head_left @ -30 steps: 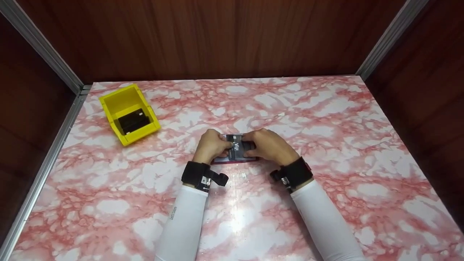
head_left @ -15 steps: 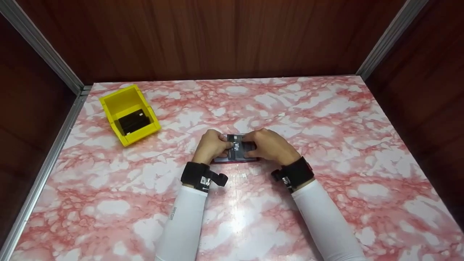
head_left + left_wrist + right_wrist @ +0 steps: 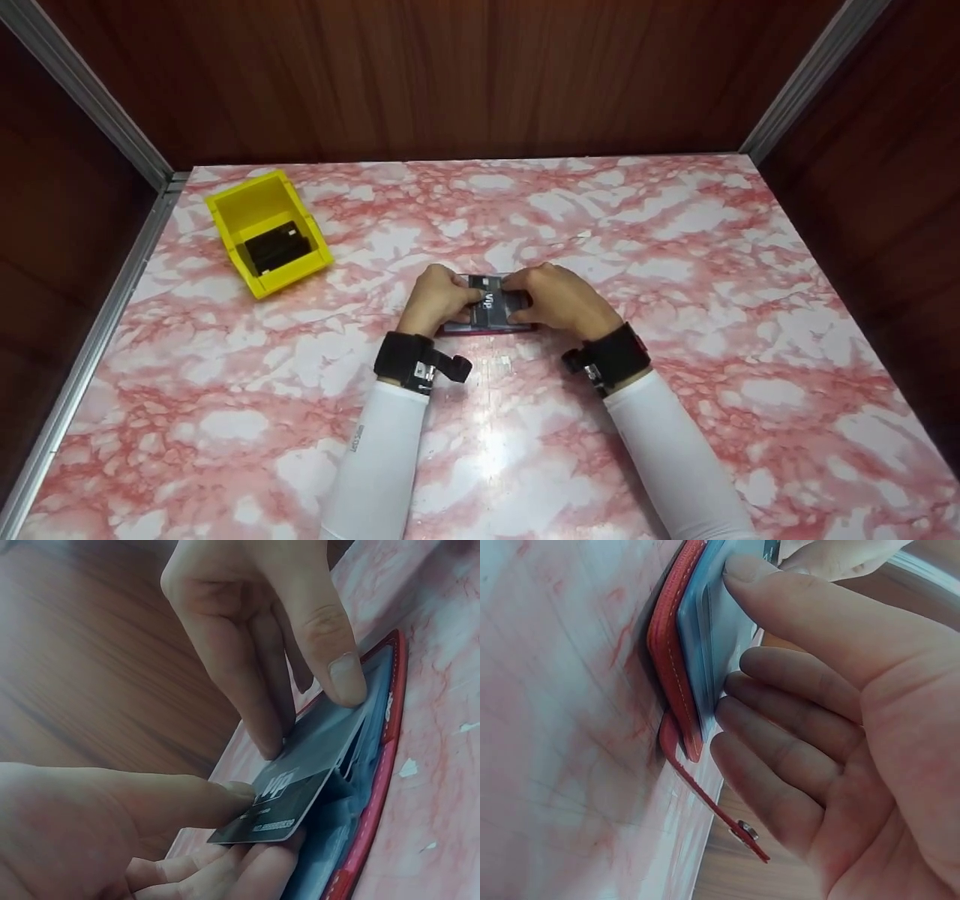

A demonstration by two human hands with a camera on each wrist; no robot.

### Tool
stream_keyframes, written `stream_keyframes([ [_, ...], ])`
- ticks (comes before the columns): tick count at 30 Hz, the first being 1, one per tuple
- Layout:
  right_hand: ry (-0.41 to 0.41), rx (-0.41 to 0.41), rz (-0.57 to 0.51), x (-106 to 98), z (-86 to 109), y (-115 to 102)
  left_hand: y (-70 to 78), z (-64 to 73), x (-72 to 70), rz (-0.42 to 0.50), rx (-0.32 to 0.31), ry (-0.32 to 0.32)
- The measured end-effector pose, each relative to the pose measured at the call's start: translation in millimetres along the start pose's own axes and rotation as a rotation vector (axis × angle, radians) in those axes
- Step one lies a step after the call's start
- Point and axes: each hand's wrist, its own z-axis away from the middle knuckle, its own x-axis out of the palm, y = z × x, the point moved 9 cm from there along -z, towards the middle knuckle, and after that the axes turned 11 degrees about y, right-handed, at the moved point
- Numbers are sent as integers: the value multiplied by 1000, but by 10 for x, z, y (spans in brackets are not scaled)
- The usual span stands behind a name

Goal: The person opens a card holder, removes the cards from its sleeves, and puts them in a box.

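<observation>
A dark grey card [image 3: 274, 808] with "Vip" lettering sits partly inside a clear plastic sleeve [image 3: 319, 731] of a red-edged card holder [image 3: 390, 709]. The holder lies spread on the table in front of the person. My left hand [image 3: 439, 298] pinches the card's exposed end, thumb on top and fingers beneath. From the other side, my right hand [image 3: 564, 298] holds the sleeve between thumb and index finger, one at each long edge. Its other fingers are loosely bent beside the holder in the right wrist view. A red strap [image 3: 705, 791] with a metal snap sticks out from the holder.
A yellow bin [image 3: 259, 206] stands at the back left with several black cards [image 3: 277, 246] inside. The table [image 3: 637, 225] has a red-and-white marbled top. Dark wood panels [image 3: 480, 82] enclose the back and both sides.
Both hands stay at nearly the same place on the card and holder, with only small finger shifts. The bin and its contents stay put.
</observation>
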Motion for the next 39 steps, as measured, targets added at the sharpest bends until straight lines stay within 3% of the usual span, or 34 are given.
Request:
stream_keyframes([
  [3, 2, -3, 4, 5, -1, -4, -1, -6, 12, -12, 12, 8],
  [11, 1, -4, 7, 11, -1, 1, -4, 9, 31, 92, -8, -44],
  [21, -8, 5, 16, 19, -1, 10, -45, -12, 6, 115, -43, -47],
  [30, -8, -1, 8, 34, -4, 14, -48, -6, 9, 116, -12, -34],
  [39, -9, -8, 10, 30, -3, -1, -51, -17, 26, 151, -23, -56],
])
